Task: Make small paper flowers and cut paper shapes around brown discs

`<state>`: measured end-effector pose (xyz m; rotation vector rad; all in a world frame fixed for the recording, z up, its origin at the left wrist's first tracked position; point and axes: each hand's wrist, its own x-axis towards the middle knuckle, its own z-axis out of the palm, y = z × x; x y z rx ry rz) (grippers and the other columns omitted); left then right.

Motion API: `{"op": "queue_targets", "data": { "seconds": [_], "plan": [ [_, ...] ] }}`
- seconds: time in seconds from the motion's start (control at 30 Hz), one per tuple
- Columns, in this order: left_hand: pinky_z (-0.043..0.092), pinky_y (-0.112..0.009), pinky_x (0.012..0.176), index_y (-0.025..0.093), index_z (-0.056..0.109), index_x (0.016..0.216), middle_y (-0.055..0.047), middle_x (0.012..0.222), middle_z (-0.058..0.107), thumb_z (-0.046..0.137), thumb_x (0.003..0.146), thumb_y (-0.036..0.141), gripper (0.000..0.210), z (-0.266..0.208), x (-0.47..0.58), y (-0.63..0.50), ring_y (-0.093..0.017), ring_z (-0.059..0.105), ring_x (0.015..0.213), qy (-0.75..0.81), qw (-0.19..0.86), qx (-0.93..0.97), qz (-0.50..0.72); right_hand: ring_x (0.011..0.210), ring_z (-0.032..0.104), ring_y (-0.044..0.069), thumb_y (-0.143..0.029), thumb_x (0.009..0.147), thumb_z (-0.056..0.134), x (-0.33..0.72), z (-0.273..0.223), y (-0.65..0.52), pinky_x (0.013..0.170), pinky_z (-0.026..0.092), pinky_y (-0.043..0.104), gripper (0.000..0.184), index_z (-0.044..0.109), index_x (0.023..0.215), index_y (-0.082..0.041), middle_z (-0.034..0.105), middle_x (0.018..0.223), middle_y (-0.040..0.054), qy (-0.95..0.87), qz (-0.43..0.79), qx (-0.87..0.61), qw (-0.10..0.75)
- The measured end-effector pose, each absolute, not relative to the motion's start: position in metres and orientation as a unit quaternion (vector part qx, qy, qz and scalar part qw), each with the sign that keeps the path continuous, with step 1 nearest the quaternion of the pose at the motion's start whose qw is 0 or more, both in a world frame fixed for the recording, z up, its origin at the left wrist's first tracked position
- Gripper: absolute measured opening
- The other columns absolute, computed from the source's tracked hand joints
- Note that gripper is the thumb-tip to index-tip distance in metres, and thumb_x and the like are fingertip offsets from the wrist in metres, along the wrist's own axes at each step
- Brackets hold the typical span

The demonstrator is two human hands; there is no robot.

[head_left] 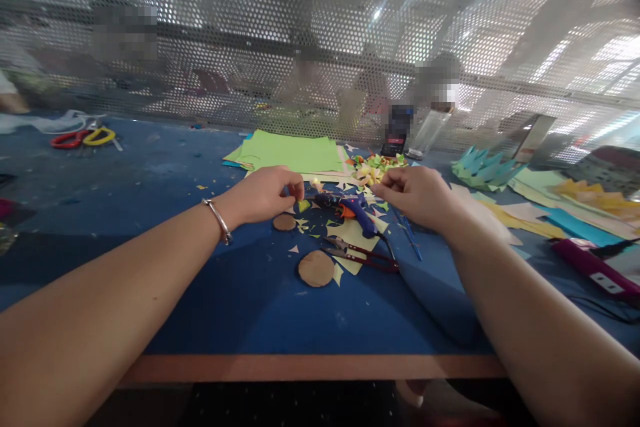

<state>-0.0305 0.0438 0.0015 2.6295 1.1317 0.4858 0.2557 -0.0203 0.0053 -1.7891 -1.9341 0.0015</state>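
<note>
A small yellow-green piece of folded paper (304, 205) shows at the fingertips of my left hand (270, 195), which is closed in a pinch over the table. My right hand (415, 193) is also closed, its thumb and forefinger together beside a pale yellow paper flower (369, 175); what they hold is too small to make out. Between the hands lies a blue hot glue gun (357, 210) with an orange trigger, nozzle pointing left. Dark-handled thread snips (363, 257) rest on pale paper below it. Two round wood slices, one larger (316, 268) and one smaller (285, 222), lie on the near left.
Green paper sheets (295, 152) are stacked behind the hands. A phone (397, 130) and a clear cup (430, 133) stand by the perforated metal screen (280, 47). Scissors (93, 137) lie far left; a blue-green paper crown (485, 168) and purple power strip (595, 270) are right.
</note>
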Motion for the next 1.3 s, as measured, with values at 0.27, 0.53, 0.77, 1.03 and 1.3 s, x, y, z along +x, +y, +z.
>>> {"op": "queue_targets", "data": {
  "seconds": [0.27, 0.53, 0.77, 1.03, 1.3],
  "plan": [
    [0.048, -0.027, 0.071, 0.018, 0.070, 0.093, -0.004, 0.097, 0.069, 0.056, 0.089, 0.019, 0.014, 0.004, -0.020, 0.023, -0.015, 0.067, 0.076, 0.315, 0.113, 0.894, 0.298, 0.053, 0.063, 0.017, -0.052, 0.090, 0.066, 0.221, -0.005, -0.032, 0.051, 0.043, 0.027, 0.033, 0.067, 0.080, -0.022, 0.065, 0.058, -0.0004, -0.739, 0.223, -0.522, 0.363],
    [0.050, -0.032, 0.084, 0.020, 0.069, 0.096, -0.006, 0.101, 0.071, 0.057, 0.094, 0.018, 0.013, 0.007, -0.014, 0.010, -0.020, 0.067, 0.093, 0.243, 0.113, 0.907, 0.325, 0.053, 0.064, 0.015, -0.051, 0.091, 0.068, 0.207, -0.008, -0.038, 0.051, 0.046, 0.025, 0.033, 0.068, 0.081, -0.020, 0.067, 0.067, 0.0007, -0.734, 0.281, -0.487, 0.380],
    [0.059, -0.033, 0.087, 0.019, 0.056, 0.123, -0.009, 0.120, 0.069, 0.076, 0.088, 0.028, 0.041, -0.002, -0.004, 0.006, -0.018, 0.072, 0.096, 0.255, 0.485, 0.740, 0.390, 0.056, 0.059, 0.014, -0.038, 0.093, 0.065, 0.207, -0.010, -0.043, 0.053, 0.043, 0.026, 0.022, 0.068, 0.082, -0.020, 0.067, 0.069, 0.0013, -0.745, 0.195, -0.494, 0.404],
    [0.058, -0.031, 0.087, 0.015, 0.062, 0.113, -0.005, 0.099, 0.075, 0.084, 0.079, 0.017, 0.040, -0.001, 0.002, -0.001, -0.015, 0.073, 0.088, 0.267, 0.606, 0.646, 0.380, 0.055, 0.053, 0.013, -0.035, 0.093, 0.064, 0.205, -0.009, -0.044, 0.050, 0.037, 0.026, 0.019, 0.068, 0.084, -0.020, 0.066, 0.068, 0.0010, -0.751, 0.155, -0.497, 0.405],
    [0.055, -0.034, 0.095, 0.016, 0.068, 0.111, -0.005, 0.102, 0.077, 0.084, 0.078, 0.017, 0.036, -0.002, -0.003, 0.004, -0.016, 0.072, 0.097, 0.240, 0.601, 0.672, 0.361, 0.052, 0.058, 0.013, -0.041, 0.095, 0.064, 0.208, -0.008, -0.044, 0.049, 0.038, 0.026, 0.026, 0.072, 0.089, -0.017, 0.071, 0.071, 0.0032, -0.751, 0.157, -0.486, 0.419]
  ]
}}
